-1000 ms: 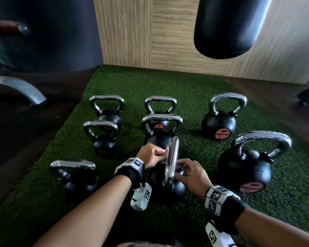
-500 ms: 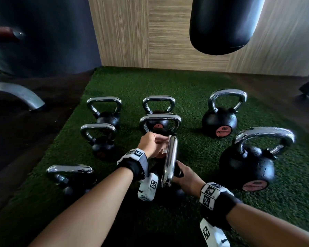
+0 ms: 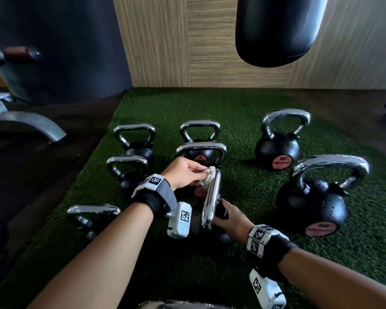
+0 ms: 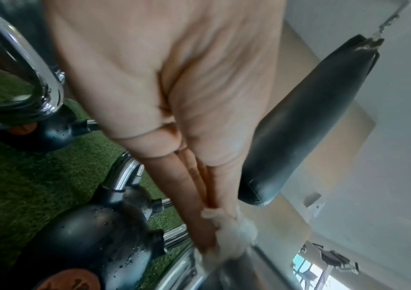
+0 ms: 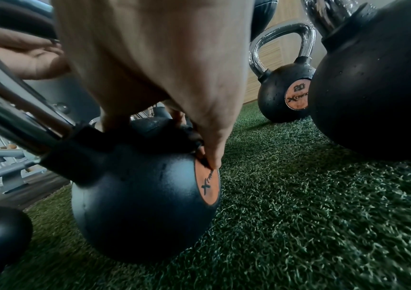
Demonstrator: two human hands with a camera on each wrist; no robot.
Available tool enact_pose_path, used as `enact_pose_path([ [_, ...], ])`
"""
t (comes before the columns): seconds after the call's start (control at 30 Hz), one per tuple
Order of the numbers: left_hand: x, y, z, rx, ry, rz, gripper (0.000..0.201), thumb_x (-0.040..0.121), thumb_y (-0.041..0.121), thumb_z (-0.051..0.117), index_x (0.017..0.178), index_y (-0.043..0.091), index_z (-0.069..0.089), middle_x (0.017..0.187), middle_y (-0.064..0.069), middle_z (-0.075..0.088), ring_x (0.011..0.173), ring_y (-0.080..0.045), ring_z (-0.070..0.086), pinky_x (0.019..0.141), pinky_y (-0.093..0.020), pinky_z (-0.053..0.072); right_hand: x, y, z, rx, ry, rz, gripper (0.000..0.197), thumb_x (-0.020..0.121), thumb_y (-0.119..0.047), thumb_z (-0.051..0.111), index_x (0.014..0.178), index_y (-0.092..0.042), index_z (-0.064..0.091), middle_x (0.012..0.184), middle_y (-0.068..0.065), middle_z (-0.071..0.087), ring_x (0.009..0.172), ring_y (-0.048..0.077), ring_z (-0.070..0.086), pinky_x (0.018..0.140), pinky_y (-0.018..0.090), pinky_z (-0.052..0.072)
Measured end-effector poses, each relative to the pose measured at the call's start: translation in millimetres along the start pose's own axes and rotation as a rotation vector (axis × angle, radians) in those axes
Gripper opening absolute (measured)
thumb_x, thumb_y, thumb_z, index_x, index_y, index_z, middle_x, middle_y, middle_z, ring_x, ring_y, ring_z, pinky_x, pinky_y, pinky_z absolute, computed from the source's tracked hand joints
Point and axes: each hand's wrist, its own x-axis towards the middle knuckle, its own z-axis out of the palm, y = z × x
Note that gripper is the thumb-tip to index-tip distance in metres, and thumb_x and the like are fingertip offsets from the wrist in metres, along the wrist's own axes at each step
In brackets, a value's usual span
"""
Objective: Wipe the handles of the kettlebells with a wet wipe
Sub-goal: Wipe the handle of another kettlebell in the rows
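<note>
Several black kettlebells with chrome handles stand on green turf [image 3: 243,121]. The nearest kettlebell [image 5: 137,200] sits between my hands, its chrome handle [image 3: 212,195] seen edge-on in the head view. My left hand [image 3: 185,172] pinches a crumpled white wet wipe [image 3: 208,176] [image 4: 234,233] against the far top end of that handle. My right hand [image 3: 230,217] rests on the black body, fingers curled over its top and a fingertip [image 5: 212,157] touching the orange label.
A big kettlebell [image 3: 312,204] stands close on the right, a 20-marked one [image 3: 276,148] behind it. Smaller kettlebells fill the left and middle. A black punching bag [image 3: 274,30] hangs above the back; a metal machine leg [image 3: 29,123] lies on the dark floor at left.
My right hand has slid down from beside the handle onto the kettlebell's body. The left hand stays at the handle's far end, and the white wipe now shows at its fingertips.
</note>
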Motion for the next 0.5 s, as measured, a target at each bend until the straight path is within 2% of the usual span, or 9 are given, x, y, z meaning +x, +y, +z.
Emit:
enact_pose_path([
  [0.07,-10.1,-3.3,-2.7,-0.035,-0.049,-0.076,0.024,0.089,-0.007,0.071,0.113,-0.010,0.070,0.067,0.006,0.075,0.055,0.003,0.066,0.053,-0.011,0.053,2.3,2.4,1.4,0.008,0.006,-0.007,0.094,0.053,-0.076,0.062,0.132,-0.027,0.058,0.124,0.006,0.066,0.115,0.023,0.063,0.101,0.041,0.051],
  [0.13,-20.7,-5.3,-9.1,-0.032,-0.142,-0.109,0.020,0.089,-0.009,0.069,0.109,-0.011,0.070,0.064,0.006,0.074,0.055,-0.001,0.068,0.053,-0.012,0.054,4.0,2.9,1.5,-0.015,-0.001,-0.003,0.098,0.051,-0.079,0.060,0.135,-0.028,0.056,0.128,0.007,0.065,0.117,0.024,0.062,0.102,0.041,0.050],
  [0.2,-28.8,-3.4,-13.1,-0.005,-0.180,-0.085,0.015,0.089,-0.008,0.071,0.103,-0.005,0.074,0.067,0.003,0.076,0.058,-0.003,0.070,0.056,-0.014,0.055,3.7,2.0,0.7,-0.054,-0.008,0.010,0.105,0.049,-0.082,0.057,0.139,-0.029,0.052,0.130,0.008,0.062,0.118,0.025,0.061,0.103,0.040,0.049],
  [0.27,-33.5,-3.0,-12.7,0.013,-0.130,-0.048,0.013,0.088,-0.004,0.074,0.094,0.007,0.077,0.070,0.003,0.077,0.061,-0.003,0.069,0.058,-0.015,0.056,3.1,0.4,-0.1,-0.065,-0.012,0.013,0.105,0.050,-0.081,0.058,0.141,-0.029,0.050,0.130,0.009,0.062,0.120,0.026,0.059,0.104,0.041,0.048],
  [0.33,-39.2,-6.6,-10.5,-0.001,-0.101,-0.048,0.015,0.087,-0.001,0.075,0.089,0.013,0.077,0.070,0.004,0.077,0.061,-0.002,0.068,0.057,-0.014,0.056,2.5,-0.2,-0.7,-0.060,-0.015,0.011,0.092,0.062,-0.072,0.068,0.140,-0.027,0.051,0.131,0.010,0.062,0.124,0.027,0.057,0.106,0.044,0.046],
  [0.4,-48.2,-13.1,-10.4,-0.024,-0.173,-0.071,0.015,0.088,-0.004,0.073,0.089,0.010,0.076,0.068,0.004,0.076,0.057,-0.001,0.066,0.054,-0.014,0.054,2.6,1.3,0.0,-0.050,-0.015,-0.002,0.074,0.078,-0.054,0.076,0.141,-0.024,0.051,0.131,0.010,0.063,0.126,0.029,0.055,0.107,0.045,0.045],
  [0.5,-63.3,-17.7,-18.0,0.030,-0.323,-0.077,0.010,0.086,-0.002,0.076,0.092,0.006,0.078,0.073,-0.003,0.076,0.059,-0.004,0.067,0.055,-0.016,0.054,3.5,4.0,0.4,-0.062,-0.008,-0.020,0.068,0.082,-0.048,0.076,0.141,-0.023,0.051,0.131,0.007,0.063,0.127,0.029,0.054,0.107,0.045,0.044],
])
